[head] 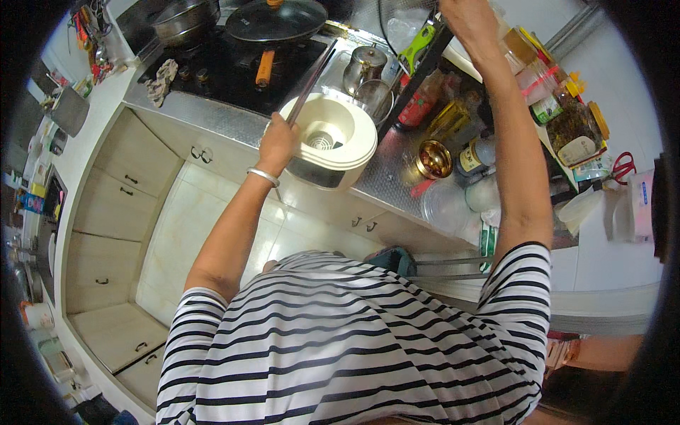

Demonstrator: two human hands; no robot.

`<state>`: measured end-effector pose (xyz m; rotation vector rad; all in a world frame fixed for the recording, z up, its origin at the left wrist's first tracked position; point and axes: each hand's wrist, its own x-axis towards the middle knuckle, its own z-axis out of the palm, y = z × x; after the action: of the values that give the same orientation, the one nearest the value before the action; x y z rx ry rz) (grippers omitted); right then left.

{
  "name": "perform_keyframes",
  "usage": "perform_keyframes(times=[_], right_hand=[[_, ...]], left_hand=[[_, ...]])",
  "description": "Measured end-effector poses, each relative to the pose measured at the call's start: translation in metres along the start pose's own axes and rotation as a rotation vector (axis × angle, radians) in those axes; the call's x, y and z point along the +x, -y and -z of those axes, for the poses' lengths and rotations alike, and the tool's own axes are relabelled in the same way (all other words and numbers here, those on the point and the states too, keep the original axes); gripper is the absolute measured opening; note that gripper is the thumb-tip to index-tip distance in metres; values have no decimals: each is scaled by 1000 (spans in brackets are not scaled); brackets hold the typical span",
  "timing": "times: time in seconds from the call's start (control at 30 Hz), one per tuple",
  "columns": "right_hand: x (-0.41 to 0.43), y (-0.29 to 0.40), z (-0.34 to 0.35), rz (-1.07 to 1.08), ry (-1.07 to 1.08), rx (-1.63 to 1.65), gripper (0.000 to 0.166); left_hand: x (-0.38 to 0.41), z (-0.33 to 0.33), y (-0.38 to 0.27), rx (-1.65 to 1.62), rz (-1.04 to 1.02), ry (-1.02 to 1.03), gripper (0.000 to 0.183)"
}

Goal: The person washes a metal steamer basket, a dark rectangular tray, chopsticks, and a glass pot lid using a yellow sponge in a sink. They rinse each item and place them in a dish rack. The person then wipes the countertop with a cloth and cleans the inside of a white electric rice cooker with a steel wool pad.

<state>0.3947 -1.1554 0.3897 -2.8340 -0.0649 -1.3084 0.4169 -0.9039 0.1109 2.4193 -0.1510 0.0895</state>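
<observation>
My left hand (278, 142) is closed around a pair of long chopsticks (313, 82) and rests at the left rim of a cream-coloured appliance housing (361, 141), round and open-topped, with a vented bottom. Whether the same hand also grips the housing, I cannot tell. My right hand (467, 16) is raised at the top edge, by the upper end of a dark shelf frame (419, 79); its fingers are partly cut off, so what it touches is unclear. A green-handled peeler or similar tool (417, 48) hangs beside that frame. Behind the housing stand a steel pot (365, 69) and a wire strainer (373, 101).
A glass-lidded pan (276, 21) and a steel pot (186, 24) sit on the black cooktop (228, 79), with a crumpled rag (162, 82) at its corner. Bottles, a brass-coloured bowl (434, 159) and clear plastic lids (446, 204) crowd the counter. Jars fill the shelf at right.
</observation>
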Motion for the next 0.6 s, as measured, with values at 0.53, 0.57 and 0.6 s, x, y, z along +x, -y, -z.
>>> perform_keyframes(times=[0.53,0.57,0.6], right_hand=[[-11,53,-120,83,185,119,25],[-17,55,-124,45,207,145,25],[-22,48,-129,46,180,146,25]], left_hand=[[-11,18,2,85,87,34,56],[-12,20,2,88,81,16,56],[-13,20,-2,82,67,5,55]])
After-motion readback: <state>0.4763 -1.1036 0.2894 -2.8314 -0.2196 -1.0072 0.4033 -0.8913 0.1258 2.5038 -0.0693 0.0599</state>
